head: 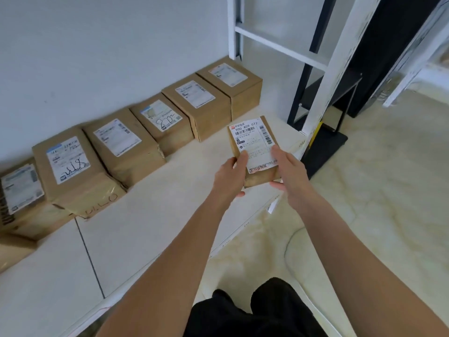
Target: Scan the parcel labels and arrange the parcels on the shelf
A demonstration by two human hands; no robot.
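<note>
A small brown cardboard parcel (257, 176) with a white barcode label on top is held over the front right part of the white shelf board (155, 215). My left hand (230, 175) grips its left side, thumb on the label. My right hand (288, 170) grips its right side, fingers under the box. A row of several brown parcels with white labels (136, 139) stands along the back of the shelf against the wall, from far left to the white upright. No scanner is in view.
The white shelf upright (337, 62) and a black frame with a black base (323, 147) stand just right of the held parcel. A pale marble-patterned floor (364, 203) lies to the right. My dark trousers (247, 312) show at the bottom.
</note>
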